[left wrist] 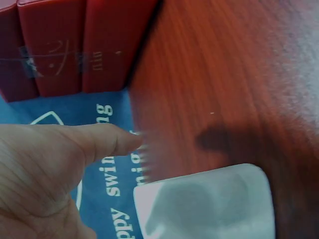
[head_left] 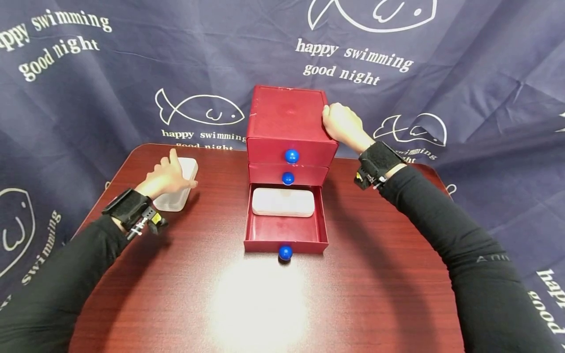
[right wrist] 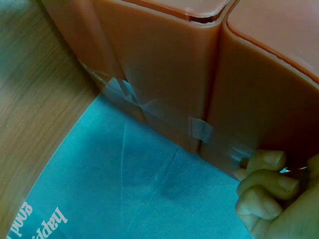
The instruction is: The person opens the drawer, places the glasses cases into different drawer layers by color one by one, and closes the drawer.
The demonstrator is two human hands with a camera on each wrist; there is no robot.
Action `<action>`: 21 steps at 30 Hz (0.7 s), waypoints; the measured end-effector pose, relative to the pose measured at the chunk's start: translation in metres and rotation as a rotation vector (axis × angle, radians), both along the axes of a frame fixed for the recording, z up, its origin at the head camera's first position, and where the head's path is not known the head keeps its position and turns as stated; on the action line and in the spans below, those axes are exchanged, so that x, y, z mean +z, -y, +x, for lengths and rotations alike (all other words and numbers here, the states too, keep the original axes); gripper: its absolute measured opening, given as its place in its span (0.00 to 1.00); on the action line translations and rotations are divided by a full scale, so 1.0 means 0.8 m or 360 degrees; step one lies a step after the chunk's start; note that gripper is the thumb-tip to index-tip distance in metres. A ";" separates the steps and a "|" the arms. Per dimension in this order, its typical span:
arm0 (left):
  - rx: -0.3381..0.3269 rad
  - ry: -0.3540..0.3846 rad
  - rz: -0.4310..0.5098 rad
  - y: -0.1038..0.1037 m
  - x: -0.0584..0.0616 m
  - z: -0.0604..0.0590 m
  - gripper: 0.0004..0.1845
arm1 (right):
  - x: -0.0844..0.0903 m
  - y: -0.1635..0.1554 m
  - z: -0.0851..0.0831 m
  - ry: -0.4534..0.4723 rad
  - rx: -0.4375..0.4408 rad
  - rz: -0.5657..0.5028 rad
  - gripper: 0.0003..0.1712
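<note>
A red three-drawer cabinet [head_left: 287,115] with blue round knobs stands at the back of the table. Its bottom drawer [head_left: 284,230] is pulled out, and a white oblong case [head_left: 283,202] lies inside toward the rear. My right hand [head_left: 344,122] grips the cabinet's upper right edge with curled fingers; in the right wrist view these fingers [right wrist: 261,204] lie against its side. On the left, my left hand [head_left: 165,175] is over a white box [head_left: 174,198], fingers spread and thumb out. Whether it touches the box I cannot tell.
The brown wooden table [head_left: 220,220] has rounded back corners. Behind it hangs a dark blue curtain [head_left: 212,63] with white fish and lettering. Clear tape [right wrist: 202,128] joins the cabinet's sections along the side. Glare lies on the table's front middle.
</note>
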State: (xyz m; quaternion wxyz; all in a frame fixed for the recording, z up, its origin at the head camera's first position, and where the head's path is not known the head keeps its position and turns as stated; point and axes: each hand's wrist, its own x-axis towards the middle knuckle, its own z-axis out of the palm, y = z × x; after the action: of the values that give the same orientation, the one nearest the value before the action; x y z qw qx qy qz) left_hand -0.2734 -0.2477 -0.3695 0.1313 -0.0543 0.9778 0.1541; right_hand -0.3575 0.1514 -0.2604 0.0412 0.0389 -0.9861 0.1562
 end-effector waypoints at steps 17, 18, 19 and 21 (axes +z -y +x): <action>0.0235 0.0103 0.0088 -0.001 -0.025 0.008 0.71 | 0.000 -0.001 -0.001 -0.0001 0.0010 -0.0017 0.31; 0.0239 0.0104 0.0095 -0.001 -0.026 0.009 0.72 | 0.000 -0.001 0.000 -0.0001 0.0009 -0.0016 0.31; 0.0244 0.0107 0.0099 -0.001 -0.027 0.009 0.72 | 0.000 -0.001 0.000 -0.0001 0.0008 -0.0017 0.31; 0.0263 0.0113 0.0103 -0.002 -0.030 0.008 0.73 | 0.001 -0.001 0.000 0.0000 0.0004 -0.0017 0.31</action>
State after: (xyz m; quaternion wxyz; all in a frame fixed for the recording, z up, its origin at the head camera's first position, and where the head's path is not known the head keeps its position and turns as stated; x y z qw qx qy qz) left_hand -0.2667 -0.2462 -0.3937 0.1542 -0.1360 0.9593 0.1938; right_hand -0.3577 0.1520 -0.2600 0.0411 0.0399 -0.9852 0.1616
